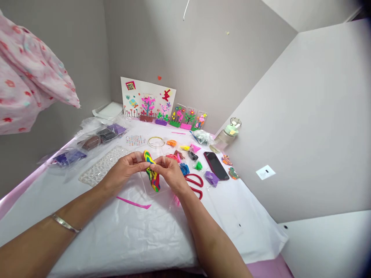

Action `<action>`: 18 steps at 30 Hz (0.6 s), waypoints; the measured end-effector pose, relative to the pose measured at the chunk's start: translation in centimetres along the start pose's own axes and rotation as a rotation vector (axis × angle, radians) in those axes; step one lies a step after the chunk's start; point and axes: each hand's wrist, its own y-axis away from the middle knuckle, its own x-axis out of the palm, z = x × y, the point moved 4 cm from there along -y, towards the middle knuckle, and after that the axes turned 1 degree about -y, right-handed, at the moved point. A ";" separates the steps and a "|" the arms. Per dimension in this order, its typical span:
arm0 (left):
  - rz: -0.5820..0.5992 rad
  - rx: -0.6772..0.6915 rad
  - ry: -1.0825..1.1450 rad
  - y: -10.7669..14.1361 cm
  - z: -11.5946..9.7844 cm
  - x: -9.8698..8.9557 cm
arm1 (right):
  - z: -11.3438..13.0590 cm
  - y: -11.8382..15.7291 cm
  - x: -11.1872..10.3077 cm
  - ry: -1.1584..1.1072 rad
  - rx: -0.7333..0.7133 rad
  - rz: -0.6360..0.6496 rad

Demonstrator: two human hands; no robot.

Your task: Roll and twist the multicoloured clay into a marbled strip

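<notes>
Both hands meet over the middle of the desk [116, 231], left hand [123, 170] and right hand [171, 173] pinching a clay strip [152, 173] between them. Scissors [195, 183] lie just right of the right hand, phone [216, 165] farther right. Textured mat [101, 168] lies left of the left hand, bagged clay packs [98, 139] behind it. Tape ring [156, 142] sits behind the hands. Clay pictures [147, 100] lean on the back wall; bottle [227, 135] stands at the right wall.

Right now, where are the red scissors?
In the head view, the red scissors lie on the table, just right of the right hand, below the blue clay piece.
</notes>
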 end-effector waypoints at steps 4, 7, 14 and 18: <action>0.015 -0.034 0.002 0.0 0.2 0.1 | -0.2 0.0 0.3 0.015 -0.011 -0.007; 0.002 -0.037 0.028 0.2 0.3 0.0 | -0.3 0.0 0.5 0.014 -0.012 0.015; 0.031 -0.033 0.019 0.1 0.1 -0.2 | -0.3 0.1 0.7 0.008 0.001 0.062; 0.076 -0.028 0.000 -0.1 -0.2 -0.3 | -0.2 0.1 0.6 0.002 -0.005 0.044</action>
